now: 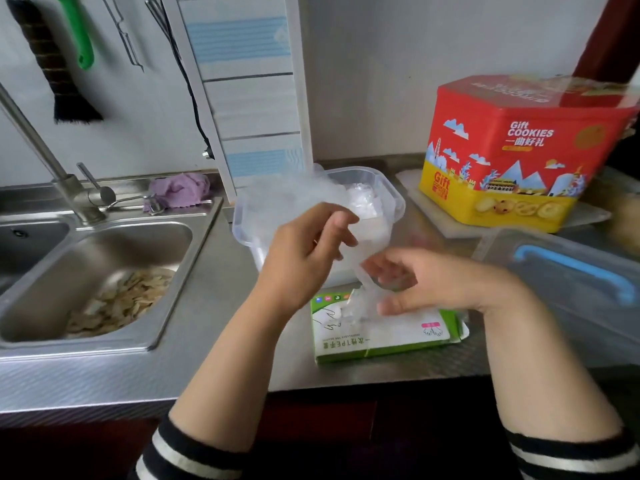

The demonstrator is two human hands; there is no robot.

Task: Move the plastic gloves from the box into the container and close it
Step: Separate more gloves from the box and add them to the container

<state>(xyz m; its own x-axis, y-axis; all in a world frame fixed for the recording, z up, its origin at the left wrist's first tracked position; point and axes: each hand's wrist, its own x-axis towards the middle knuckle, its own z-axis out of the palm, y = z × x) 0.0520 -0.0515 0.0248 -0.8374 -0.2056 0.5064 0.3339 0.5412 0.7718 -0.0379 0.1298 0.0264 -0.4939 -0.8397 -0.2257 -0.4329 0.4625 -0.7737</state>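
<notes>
A green and white glove box [384, 334] lies flat near the counter's front edge. Behind it stands a clear plastic container [391, 199], open, with crumpled clear gloves [363, 199] inside. My left hand [304, 251] is raised over the container's near side and pinches a clear plastic glove [277, 202] that billows up above the container. My right hand [415, 285] hovers over the box's opening, fingers curled round another clear glove [367, 292] coming out of the box. The container's clear lid with blue clasp [575, 271] lies at the right.
A steel sink [86, 278] with vegetable peelings and a tap [62, 174] fills the left. A purple cloth [180, 190] lies behind it. A red and yellow cookie tin [519, 150] stands on a white board at the back right.
</notes>
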